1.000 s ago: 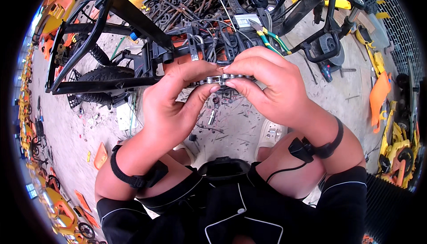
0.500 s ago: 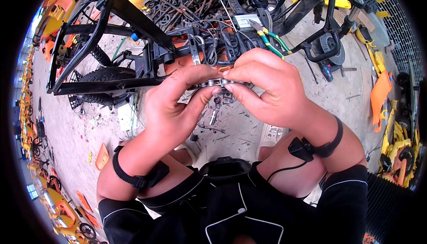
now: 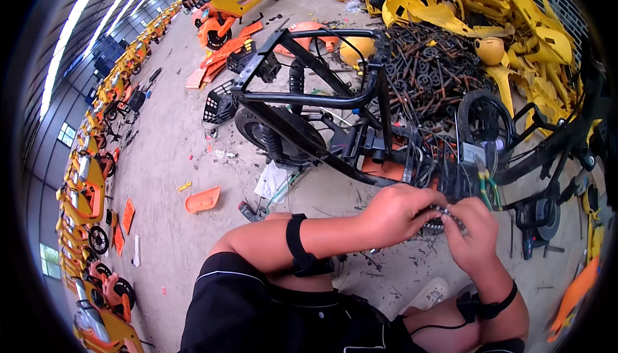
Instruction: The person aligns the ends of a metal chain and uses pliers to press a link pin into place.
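Note:
My left hand [image 3: 402, 214] and my right hand [image 3: 475, 230] meet in front of the black scooter frame [image 3: 299, 100]. Between their fingertips is a short length of metal roller chain [image 3: 440, 209], pinched from both sides. Fingers cover part of it, and a dark piece of it seems to hang just below. Pliers with yellow-green handles [image 3: 490, 190] rest on the frame's middle section, just beyond my right hand. Bundled cables and metal parts fill that section. A black tyre [image 3: 277, 135] is attached at the frame's left end.
Behind the frame rises a heap of rusty metal parts [image 3: 431, 73]. Yellow body panels [image 3: 444, 5] are piled at far right. On the left floor lie an orange panel [image 3: 203, 200] and white paper [image 3: 273, 180]. Yellow scooters [image 3: 87, 182] line the left side.
The view has swung left, so my hands, the frame and the pliers appear farther right and lower. Both hands still pinch the chain, now seen at a different angle.

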`<state>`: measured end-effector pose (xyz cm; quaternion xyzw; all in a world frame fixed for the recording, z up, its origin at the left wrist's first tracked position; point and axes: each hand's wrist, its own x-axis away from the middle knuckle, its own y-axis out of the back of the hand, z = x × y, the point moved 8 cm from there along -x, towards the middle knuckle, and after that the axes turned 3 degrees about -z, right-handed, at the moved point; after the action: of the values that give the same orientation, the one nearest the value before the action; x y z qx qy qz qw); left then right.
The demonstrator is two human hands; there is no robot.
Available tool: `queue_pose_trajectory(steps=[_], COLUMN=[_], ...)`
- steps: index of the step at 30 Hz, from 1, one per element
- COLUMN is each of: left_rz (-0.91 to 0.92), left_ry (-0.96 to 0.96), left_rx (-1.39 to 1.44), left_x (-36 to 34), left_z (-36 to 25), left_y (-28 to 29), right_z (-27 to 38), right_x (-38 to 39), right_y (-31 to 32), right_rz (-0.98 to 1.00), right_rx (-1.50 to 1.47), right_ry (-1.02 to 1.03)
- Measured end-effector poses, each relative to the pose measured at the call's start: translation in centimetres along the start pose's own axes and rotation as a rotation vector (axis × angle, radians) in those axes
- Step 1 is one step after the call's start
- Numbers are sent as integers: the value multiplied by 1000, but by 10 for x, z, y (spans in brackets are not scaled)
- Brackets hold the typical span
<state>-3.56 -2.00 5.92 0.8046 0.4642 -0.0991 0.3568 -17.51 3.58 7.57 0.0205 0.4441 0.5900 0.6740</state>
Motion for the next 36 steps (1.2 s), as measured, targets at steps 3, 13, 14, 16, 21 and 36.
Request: queue_pose_trajectory(steps=[3,13,14,16,21,36], left_rz=[-26,15,4,-14,-43,-29], left_ry=[-100,-109,-109,-110,-161,198], left_rx=[-60,-138,-135,-130,-42,308], left_x=[3,14,15,16,11,8], left_z=[-6,-13,-15,-18,-31,8], left_y=[3,0,2,6,2,-12], right_z=[2,19,20,21,17,-23], right_x=[2,4,4,4,11,15], right_y=[-3,-6,-6,-5,9,4], right_rz=[53,87,88,86,73,14], right_rx=[44,74,74,73,61,-267], right_ry=[4,66,62,49,2,-177])
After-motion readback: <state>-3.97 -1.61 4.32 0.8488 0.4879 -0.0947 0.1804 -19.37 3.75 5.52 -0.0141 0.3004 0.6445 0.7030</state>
